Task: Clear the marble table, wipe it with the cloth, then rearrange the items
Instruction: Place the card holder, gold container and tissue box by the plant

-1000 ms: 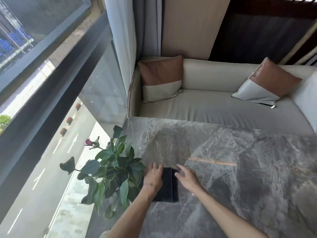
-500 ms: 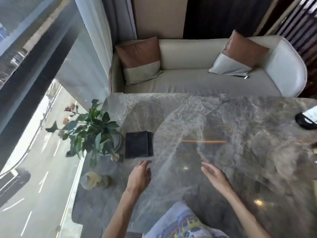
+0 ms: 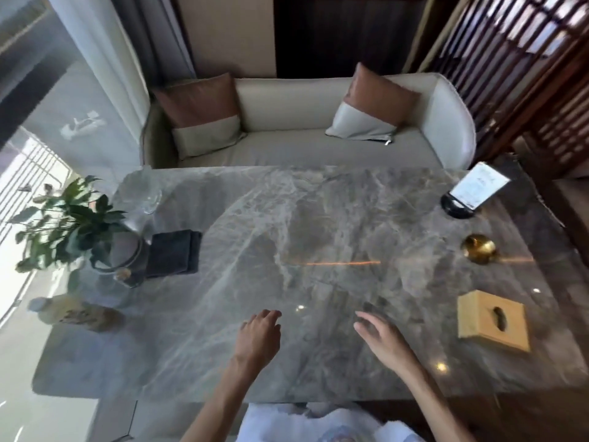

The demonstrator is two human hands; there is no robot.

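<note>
The grey marble table fills the middle of the view. A folded dark cloth lies flat at its left side, beside a leafy plant in a glass vase. A plastic bottle lies on its side near the left front. At the right stand a card holder with a white card, a small brass dish and a wooden tissue box. My left hand and my right hand hover over the near middle, fingers apart, holding nothing.
A clear glass stands at the far left corner of the table. Behind the table is a pale sofa with two brown-and-grey cushions. A window wall runs along the left and a slatted wooden screen along the right.
Both hands have let go of the folded cloth and drawn back toward me. The view has swung right, bringing the card holder, brass dish and tissue box into sight.
</note>
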